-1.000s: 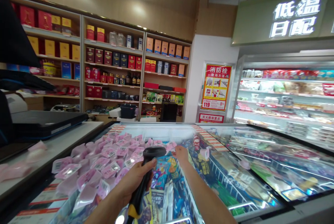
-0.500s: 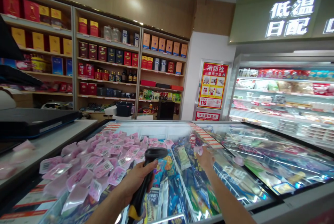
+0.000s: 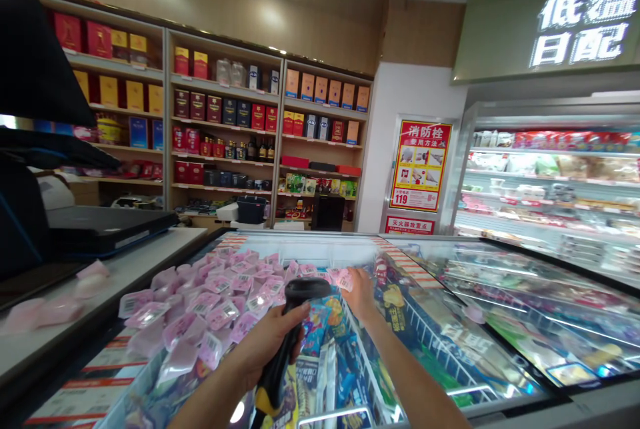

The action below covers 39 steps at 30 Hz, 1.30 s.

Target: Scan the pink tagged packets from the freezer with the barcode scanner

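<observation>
Two bare forearms enter from six o'clock — no sleeves, watch or rings visible. The left hand (image 3: 267, 342) sits toward seven o'clock; the right hand (image 3: 361, 292), on a long slim forearm, lies near center — nails short.

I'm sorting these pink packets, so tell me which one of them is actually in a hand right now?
The pink packet pinched in the right hand, raised at the far edge of the pile. The others lie loose in the freezer; the left hand grips the scanner.

R hand (image 3: 359, 290) swung back left w/ pink packet (image 3: 344, 280), over pile.
</observation>
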Available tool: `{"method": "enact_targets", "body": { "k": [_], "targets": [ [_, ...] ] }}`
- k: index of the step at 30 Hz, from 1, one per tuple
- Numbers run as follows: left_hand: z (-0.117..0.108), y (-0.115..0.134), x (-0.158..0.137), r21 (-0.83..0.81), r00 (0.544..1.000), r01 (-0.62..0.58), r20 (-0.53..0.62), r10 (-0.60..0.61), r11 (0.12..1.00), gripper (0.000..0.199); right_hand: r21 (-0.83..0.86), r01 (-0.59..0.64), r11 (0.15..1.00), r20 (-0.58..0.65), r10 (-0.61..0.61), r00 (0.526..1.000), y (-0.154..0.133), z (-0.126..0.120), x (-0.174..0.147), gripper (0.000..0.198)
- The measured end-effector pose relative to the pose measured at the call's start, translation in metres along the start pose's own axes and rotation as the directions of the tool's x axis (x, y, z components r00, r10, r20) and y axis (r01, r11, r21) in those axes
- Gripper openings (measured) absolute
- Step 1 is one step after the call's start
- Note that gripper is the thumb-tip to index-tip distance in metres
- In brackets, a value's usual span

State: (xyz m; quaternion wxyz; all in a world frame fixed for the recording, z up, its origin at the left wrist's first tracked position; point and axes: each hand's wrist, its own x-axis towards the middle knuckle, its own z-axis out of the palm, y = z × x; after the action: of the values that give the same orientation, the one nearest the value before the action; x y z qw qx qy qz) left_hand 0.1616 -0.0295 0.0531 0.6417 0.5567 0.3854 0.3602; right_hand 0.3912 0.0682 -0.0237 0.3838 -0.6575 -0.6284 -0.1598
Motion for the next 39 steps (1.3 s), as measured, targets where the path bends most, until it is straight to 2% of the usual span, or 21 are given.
{"method": "enact_targets", "body": {
  "k": [4, 8, 13, 16, 19, 21, 23, 24, 27, 29, 30, 33, 35, 37, 39],
  "targets": [
    [-0.003, -0.001, -0.003, -0.003, 1.000, 0.008, 0.000, -0.008, 1.000, 0.035, 0.003, 0.005, 1.000, 0.042, -0.005, 0.999, -0.013, -0.001, 0.000, 0.045],
    [-0.009, 0.000, -0.004, -0.026, 0.999, -0.002, -0.050, 0.000, 1.000, 0.034, 0.045, -0.003, 0.999, 0.072, -0.001, 0.997, -0.029, 0.004, -0.001, 0.045],
    [-0.019, -0.006, 0.001, -0.052, 0.989, -0.009, -0.145, 0.002, 0.999, 0.036, 0.173, 0.051, 0.984, 0.199, -0.086, 0.976, -0.048, 0.021, -0.012, 0.044],
    [-0.019, -0.011, 0.003, -0.079, 0.982, -0.017, -0.188, 0.002, 0.997, 0.039, 0.240, 0.065, 0.969, 0.235, -0.123, 0.964, -0.056, 0.026, -0.018, 0.047],
    [-0.013, -0.013, 0.006, -0.063, 0.977, -0.074, -0.203, 0.060, 0.995, 0.040, 0.307, 0.029, 0.951, 0.227, -0.103, 0.969, -0.057, 0.019, -0.019, 0.053],
    [-0.005, -0.014, 0.012, -0.046, 0.977, -0.102, -0.190, 0.092, 0.994, 0.039, 0.407, -0.033, 0.913, 0.192, -0.050, 0.980, -0.056, 0.007, -0.017, 0.049],
    [0.005, -0.014, 0.024, -0.029, 0.980, -0.121, -0.165, 0.115, 0.992, 0.033, 0.566, -0.129, 0.814, 0.190, 0.023, 0.981, -0.055, -0.009, -0.016, 0.047],
    [0.011, -0.015, 0.032, -0.022, 0.980, -0.131, -0.153, 0.126, 0.991, 0.029, 0.657, -0.190, 0.729, 0.229, 0.047, 0.972, -0.055, -0.018, -0.017, 0.047],
    [0.034, -0.016, 0.057, 0.000, 0.977, -0.173, -0.130, 0.172, 0.985, 0.024, 0.831, -0.422, 0.363, 0.447, 0.015, 0.894, -0.060, -0.040, -0.021, 0.049],
    [0.051, -0.017, 0.070, 0.023, 0.972, -0.203, -0.115, 0.204, 0.979, 0.031, 0.824, -0.550, 0.138, 0.555, 0.004, 0.832, -0.063, -0.050, -0.025, 0.048],
    [0.058, -0.018, 0.075, 0.043, 0.968, -0.225, -0.106, 0.228, 0.973, 0.035, 0.815, -0.577, 0.053, 0.577, 0.023, 0.817, -0.065, -0.054, -0.027, 0.046],
    [0.071, -0.022, 0.081, 0.096, 0.954, -0.292, -0.040, 0.297, 0.952, 0.039, 0.829, -0.551, -0.091, 0.559, 0.151, 0.815, -0.064, -0.061, -0.025, 0.035],
    [0.067, -0.028, 0.081, 0.153, 0.952, -0.301, -0.010, 0.306, 0.941, 0.039, 0.822, -0.543, -0.169, 0.569, 0.241, 0.786, -0.058, -0.067, -0.019, 0.030],
    [0.052, -0.037, 0.080, 0.342, 0.951, -0.249, -0.092, 0.296, 0.906, 0.042, 0.793, -0.551, -0.262, 0.609, 0.295, 0.736, -0.050, -0.075, -0.013, 0.028],
    [0.033, -0.045, 0.081, 0.643, 0.901, -0.100, -0.265, 0.344, 0.759, 0.043, 0.762, -0.560, -0.325, 0.643, 0.285, 0.711, -0.043, -0.084, -0.008, 0.026]
  ]
}}
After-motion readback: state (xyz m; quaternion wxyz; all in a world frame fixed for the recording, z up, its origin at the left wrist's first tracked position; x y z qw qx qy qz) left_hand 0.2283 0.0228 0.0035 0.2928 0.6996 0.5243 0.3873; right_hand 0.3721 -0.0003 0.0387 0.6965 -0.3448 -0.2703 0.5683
